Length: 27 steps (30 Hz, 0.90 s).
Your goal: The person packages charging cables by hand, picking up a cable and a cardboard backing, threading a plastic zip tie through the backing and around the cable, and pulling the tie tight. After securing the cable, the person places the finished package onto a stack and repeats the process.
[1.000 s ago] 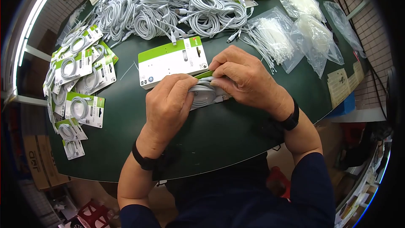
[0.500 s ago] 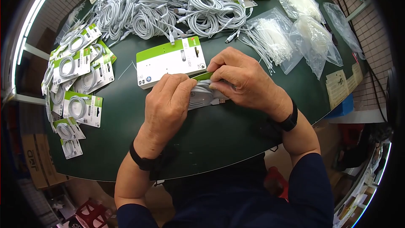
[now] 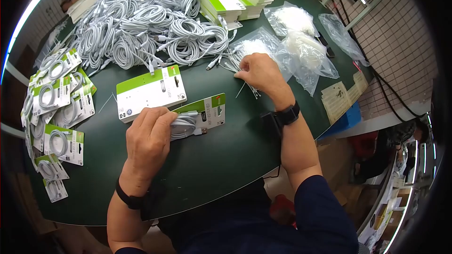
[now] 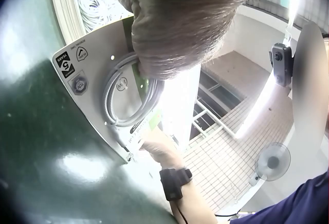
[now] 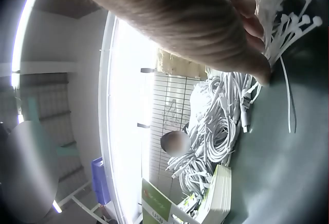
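Note:
My left hand (image 3: 148,134) grips the left part of a green and white packaging card (image 3: 214,113) with a coiled light-grey USB cable (image 3: 184,124) on it. In the left wrist view, the cable coil (image 4: 110,100) lies against the face of the card (image 4: 85,75), partly covered by the hand. My right hand (image 3: 263,77) is at the near end of a pile of white cable ties (image 3: 252,49), thumb apart from the forefinger. The right wrist view has the thumb and fingers (image 5: 252,28) close beside the tie heads (image 5: 295,28), with one tie (image 5: 288,95) sticking out.
A stack of cards (image 3: 150,89) lies just beyond the left hand. Carded cables (image 3: 59,141) are heaped at the left. A large heap of coiled cables (image 3: 132,28) fills the back, beside more card stacks (image 3: 223,0). Plastic bags of ties (image 3: 301,51) lie at the right.
My right hand has left the card and moved right to the cable ties. The left hand keeps hold of the card with the cable. The head view has shifted rightward.

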Tool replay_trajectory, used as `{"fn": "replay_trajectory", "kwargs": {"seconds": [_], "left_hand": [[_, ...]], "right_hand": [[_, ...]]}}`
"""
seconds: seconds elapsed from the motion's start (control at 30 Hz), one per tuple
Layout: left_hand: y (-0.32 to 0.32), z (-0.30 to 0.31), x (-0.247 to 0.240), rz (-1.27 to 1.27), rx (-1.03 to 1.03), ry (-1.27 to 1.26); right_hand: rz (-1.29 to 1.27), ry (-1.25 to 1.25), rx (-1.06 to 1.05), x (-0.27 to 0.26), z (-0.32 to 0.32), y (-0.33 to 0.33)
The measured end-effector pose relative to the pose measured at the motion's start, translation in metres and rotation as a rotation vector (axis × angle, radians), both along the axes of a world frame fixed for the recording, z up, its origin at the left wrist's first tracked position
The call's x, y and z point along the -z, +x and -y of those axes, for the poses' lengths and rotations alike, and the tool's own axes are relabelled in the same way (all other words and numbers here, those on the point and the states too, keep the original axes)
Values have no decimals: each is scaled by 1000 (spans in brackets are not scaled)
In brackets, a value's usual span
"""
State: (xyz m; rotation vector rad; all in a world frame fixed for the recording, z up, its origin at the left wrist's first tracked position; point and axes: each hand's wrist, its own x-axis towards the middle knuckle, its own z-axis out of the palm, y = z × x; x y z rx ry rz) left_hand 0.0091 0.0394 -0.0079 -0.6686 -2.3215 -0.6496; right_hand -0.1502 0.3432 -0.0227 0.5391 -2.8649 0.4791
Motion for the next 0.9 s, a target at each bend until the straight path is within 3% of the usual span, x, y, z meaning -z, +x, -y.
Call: {"fn": "replay_trajectory", "kwargs": {"seconds": [0.13,0.37,0.67,0.8,0.9], "left_hand": [[1,1,-1,10,-4,4],[1,2,-2,9,5,7],[3,-3,-2,29,36,19],[3,-3,-1,24,49,15],[4,-4,0,30,61,3]], "right_hand": [[173,-16,30,3,5,-4],[79,81,50,-5,8,4],[-40,23,55,1,8,7],[-73,-123,23,-8,9,10],[224,111,82,-13,9,11]]}}
